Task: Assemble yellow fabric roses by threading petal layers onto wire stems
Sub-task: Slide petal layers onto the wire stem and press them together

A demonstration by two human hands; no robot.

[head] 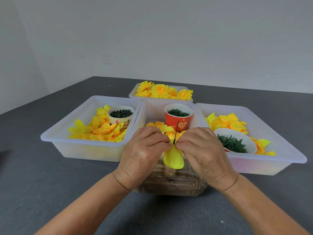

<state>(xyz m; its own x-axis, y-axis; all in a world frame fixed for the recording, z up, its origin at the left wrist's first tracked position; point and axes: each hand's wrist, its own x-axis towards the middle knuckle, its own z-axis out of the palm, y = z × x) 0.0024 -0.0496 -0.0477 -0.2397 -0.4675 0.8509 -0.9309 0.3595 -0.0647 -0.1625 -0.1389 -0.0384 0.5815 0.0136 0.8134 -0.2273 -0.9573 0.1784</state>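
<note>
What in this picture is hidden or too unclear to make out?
All in the head view:
- Lower end of the thin dark wire stem: hidden behind the left hand and right hand, both pinching it.
- Clear plastic box with brown filling: mostly covered by the hands and the yellow fabric petal layer.
- Print on the cream paper cup: partly blocked by loose petals.
- Small green pieces in the red paper cup: too small to identify.
</note>
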